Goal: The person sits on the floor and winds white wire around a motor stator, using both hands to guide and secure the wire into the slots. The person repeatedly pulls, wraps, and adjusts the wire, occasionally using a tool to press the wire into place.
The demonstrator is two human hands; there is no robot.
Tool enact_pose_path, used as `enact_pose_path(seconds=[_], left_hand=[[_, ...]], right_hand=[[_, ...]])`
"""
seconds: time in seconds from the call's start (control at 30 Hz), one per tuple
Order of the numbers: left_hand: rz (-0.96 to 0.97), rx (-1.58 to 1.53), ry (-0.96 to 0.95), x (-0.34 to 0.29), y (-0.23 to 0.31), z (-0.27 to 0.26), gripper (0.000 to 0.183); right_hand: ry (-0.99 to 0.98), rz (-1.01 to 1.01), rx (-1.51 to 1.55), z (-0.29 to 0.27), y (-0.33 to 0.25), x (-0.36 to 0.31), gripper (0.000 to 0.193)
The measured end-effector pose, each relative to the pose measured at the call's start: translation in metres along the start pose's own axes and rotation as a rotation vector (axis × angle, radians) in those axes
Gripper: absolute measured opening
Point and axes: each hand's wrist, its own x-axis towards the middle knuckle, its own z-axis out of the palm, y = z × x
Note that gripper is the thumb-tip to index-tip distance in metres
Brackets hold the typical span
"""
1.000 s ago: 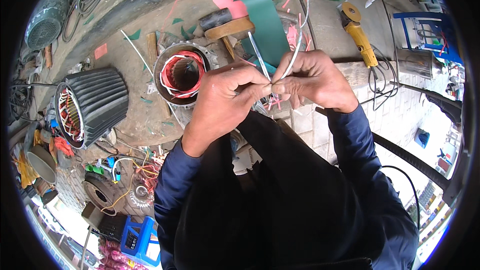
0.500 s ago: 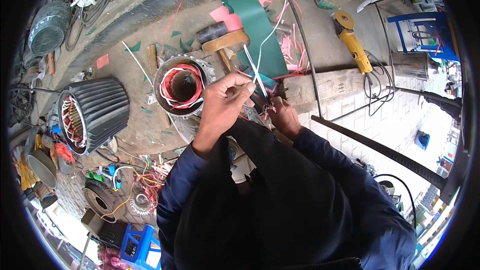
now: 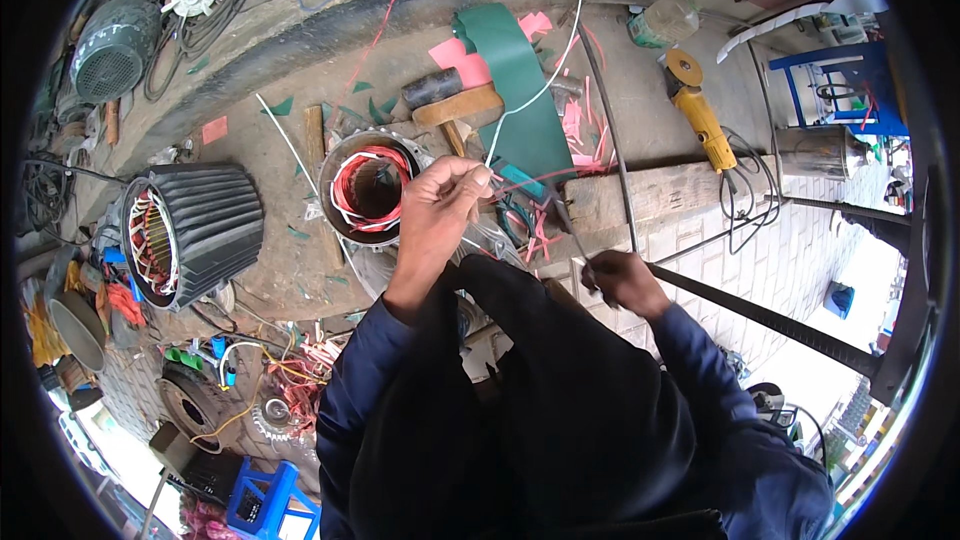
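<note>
My left hand [image 3: 440,208] is raised over the bench, its fingertips pinched on a thin white tube [image 3: 540,90] that runs up and away to the top of the view. Just left of that hand lies a round motor stator [image 3: 368,186] with red and white windings. My right hand [image 3: 620,280] is lower and to the right, above my dark-clothed lap, shut on a thin metal tool [image 3: 568,230] that points up toward a heap of pink and teal offcuts [image 3: 530,215].
A green insulating sheet [image 3: 515,80], a wooden mallet [image 3: 455,100] and pink paper scraps lie behind the stator. A black finned motor housing [image 3: 200,220] stands at the left. A yellow angle grinder [image 3: 700,110], a wooden plank [image 3: 665,190] and a blue stool [image 3: 845,75] are at the right.
My right hand let go of the white tube, dropped to the offcuts, then drew back down and right with a thin metal tool. The left hand kept its hold on the tube.
</note>
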Motion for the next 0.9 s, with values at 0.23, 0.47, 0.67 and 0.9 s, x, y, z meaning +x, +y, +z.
enact_pose_path(seconds=[0.23, 0.47, 0.67, 0.9], left_hand=[[0.0, -0.045, 0.127, 0.01, 0.004, -0.008, 0.016], [0.075, 0.004, 0.126, 0.01, 0.004, -0.015, 0.017], [0.103, 0.137, 0.127, 0.01, 0.003, -0.014, 0.018], [0.244, 0.4, 0.126, 0.009, 0.006, -0.009, 0.012]], right_hand=[[0.211, -0.417, 0.35, 0.012, -0.035, -0.085, 0.034], [-0.082, -0.245, -0.029, 0.004, -0.062, -0.061, 0.039], [-0.18, -0.225, -0.017, 0.009, -0.067, -0.051, 0.042], [-0.187, -0.299, -0.083, 0.013, -0.083, -0.044, 0.042]])
